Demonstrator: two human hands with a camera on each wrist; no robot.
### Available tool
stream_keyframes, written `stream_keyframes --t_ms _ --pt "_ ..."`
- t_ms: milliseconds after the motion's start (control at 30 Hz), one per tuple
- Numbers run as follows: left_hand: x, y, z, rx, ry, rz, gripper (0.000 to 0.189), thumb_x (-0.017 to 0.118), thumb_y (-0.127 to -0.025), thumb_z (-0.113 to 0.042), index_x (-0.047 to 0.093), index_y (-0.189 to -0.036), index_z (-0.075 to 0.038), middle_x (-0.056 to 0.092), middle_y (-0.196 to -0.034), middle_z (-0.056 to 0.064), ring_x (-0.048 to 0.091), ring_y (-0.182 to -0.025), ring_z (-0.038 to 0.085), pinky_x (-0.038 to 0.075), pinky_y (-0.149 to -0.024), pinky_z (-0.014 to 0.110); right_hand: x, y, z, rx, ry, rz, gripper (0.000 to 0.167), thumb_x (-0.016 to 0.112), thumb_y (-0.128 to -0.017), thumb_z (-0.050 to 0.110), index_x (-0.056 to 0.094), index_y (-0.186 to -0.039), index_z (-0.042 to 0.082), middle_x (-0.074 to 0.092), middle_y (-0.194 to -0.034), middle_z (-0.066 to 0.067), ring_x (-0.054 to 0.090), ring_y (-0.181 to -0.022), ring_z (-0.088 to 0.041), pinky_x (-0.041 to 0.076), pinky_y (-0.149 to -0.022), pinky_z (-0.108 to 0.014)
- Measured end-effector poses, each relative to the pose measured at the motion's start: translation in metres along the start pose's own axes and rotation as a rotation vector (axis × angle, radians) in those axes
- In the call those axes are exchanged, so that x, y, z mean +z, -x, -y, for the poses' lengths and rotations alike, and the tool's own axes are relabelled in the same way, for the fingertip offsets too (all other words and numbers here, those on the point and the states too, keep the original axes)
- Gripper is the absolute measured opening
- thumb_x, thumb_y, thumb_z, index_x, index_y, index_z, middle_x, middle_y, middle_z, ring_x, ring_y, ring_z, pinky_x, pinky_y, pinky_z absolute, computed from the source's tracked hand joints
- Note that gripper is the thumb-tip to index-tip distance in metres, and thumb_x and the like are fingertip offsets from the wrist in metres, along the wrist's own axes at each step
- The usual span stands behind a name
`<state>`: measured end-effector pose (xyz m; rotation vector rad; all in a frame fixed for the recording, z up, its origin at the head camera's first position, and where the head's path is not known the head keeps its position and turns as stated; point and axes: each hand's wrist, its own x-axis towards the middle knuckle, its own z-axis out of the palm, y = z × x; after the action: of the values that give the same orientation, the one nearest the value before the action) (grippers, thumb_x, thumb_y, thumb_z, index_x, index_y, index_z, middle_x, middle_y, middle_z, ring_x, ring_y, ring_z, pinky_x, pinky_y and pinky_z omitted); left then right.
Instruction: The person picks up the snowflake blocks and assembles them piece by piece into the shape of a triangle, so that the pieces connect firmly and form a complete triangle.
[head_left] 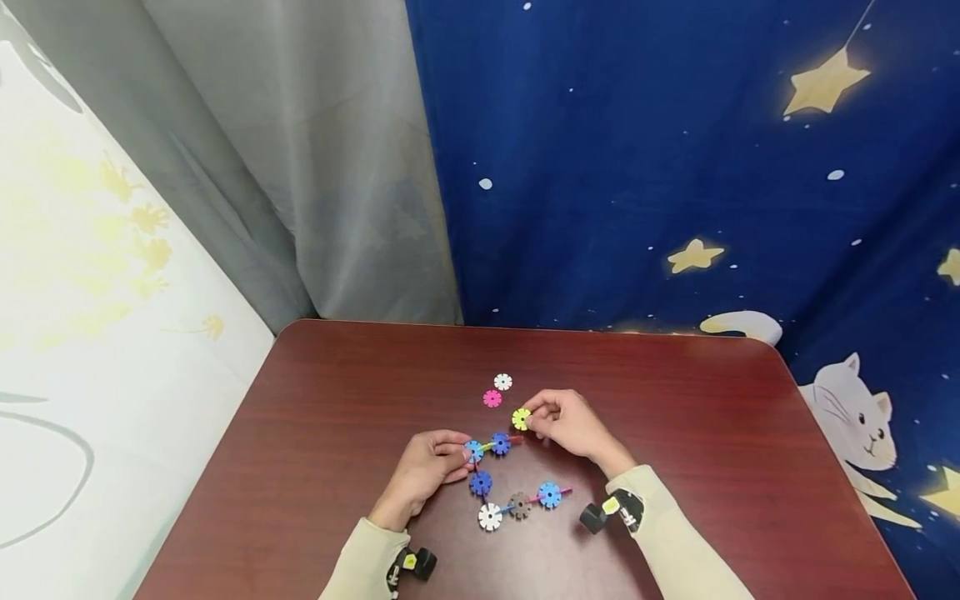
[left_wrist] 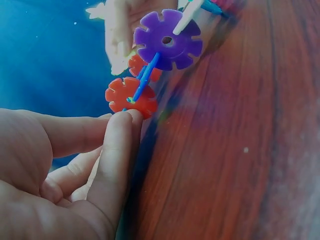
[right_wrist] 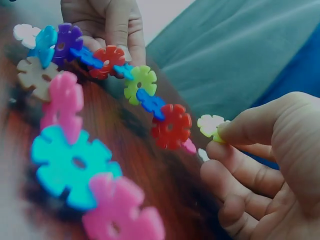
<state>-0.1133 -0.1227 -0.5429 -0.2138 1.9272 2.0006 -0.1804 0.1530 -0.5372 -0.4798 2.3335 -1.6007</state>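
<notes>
My left hand (head_left: 429, 468) pinches a curved chain of notched plastic snowflake discs, at its left bend by a light blue disc (head_left: 473, 452). A red disc (left_wrist: 131, 97) stands at those fingertips in the left wrist view. The chain runs on through a white disc (head_left: 490, 517) and a brown disc (head_left: 520, 505) to a light blue disc (head_left: 550, 495) with a pink one slotted in. Between thumb and forefinger, my right hand (head_left: 572, 427) pinches a loose yellow disc (right_wrist: 211, 126). It is close to the red disc (right_wrist: 171, 126) at the chain's upper end, seemingly apart from it.
A loose white disc (head_left: 503, 382) and a loose pink disc (head_left: 492, 398) lie flat beyond the chain on the brown table (head_left: 360, 375). Behind the table's far edge hang a grey curtain (head_left: 360, 208) and a blue star-patterned curtain (head_left: 585, 208).
</notes>
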Motion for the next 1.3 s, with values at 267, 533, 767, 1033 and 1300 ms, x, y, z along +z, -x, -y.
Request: stream_keyframes --t_ms 267,533,767,1033,1300 --pt "0.0 -0.004 0.003 -0.01 0.028 0.012 0.033 0.07 -0.097 0.003 0.064 -0.128 0.012 0.076 -0.094 0.01 0.076 -0.083 0.015 0.067 -0.078 0.028 -0.002 0.018 -0.01 0.07 -0.024 -0.069 0.01 0.073 -0.094 0.004 0.076 -0.103 0.005 0.076 -0.081 -0.01 0.066 -0.062 -0.015 0.053 -0.051 -0.025" --pt "0.0 -0.003 0.002 -0.02 0.035 0.021 0.032 0.07 -0.097 0.002 0.064 -0.127 0.012 0.077 -0.094 0.009 0.076 -0.082 0.015 0.066 -0.077 0.027 0.003 0.027 -0.012 0.117 -0.052 -0.09 0.008 0.076 -0.096 0.013 0.077 -0.097 0.005 0.075 -0.077 -0.011 0.065 -0.058 -0.016 0.047 -0.044 -0.023" --pt "0.0 -0.003 0.003 -0.032 0.038 0.022 0.032 0.071 -0.098 0.002 0.064 -0.127 0.012 0.077 -0.094 0.008 0.077 -0.082 0.015 0.066 -0.076 0.026 0.005 0.029 -0.013 0.111 -0.107 -0.088 0.01 0.076 -0.096 0.013 0.076 -0.098 0.002 0.076 -0.079 -0.014 0.064 -0.057 -0.013 0.045 -0.043 -0.021" --pt "0.001 -0.002 0.003 -0.024 0.028 0.017 0.031 0.071 -0.097 0.002 0.065 -0.126 0.012 0.077 -0.093 0.007 0.077 -0.084 0.015 0.066 -0.077 0.027 0.006 0.031 -0.015 0.109 -0.153 -0.084 0.013 0.076 -0.096 0.012 0.074 -0.1 -0.001 0.077 -0.08 -0.016 0.063 -0.054 -0.012 0.043 -0.043 -0.019" --pt "0.0 -0.002 0.002 -0.016 0.029 0.011 0.032 0.071 -0.097 0.002 0.065 -0.127 0.012 0.077 -0.096 0.01 0.076 -0.083 0.014 0.066 -0.077 0.026 0.007 0.03 -0.017 0.087 -0.194 -0.074 0.015 0.075 -0.097 0.011 0.073 -0.099 -0.003 0.076 -0.08 -0.02 0.062 -0.052 -0.011 0.041 -0.042 -0.018"
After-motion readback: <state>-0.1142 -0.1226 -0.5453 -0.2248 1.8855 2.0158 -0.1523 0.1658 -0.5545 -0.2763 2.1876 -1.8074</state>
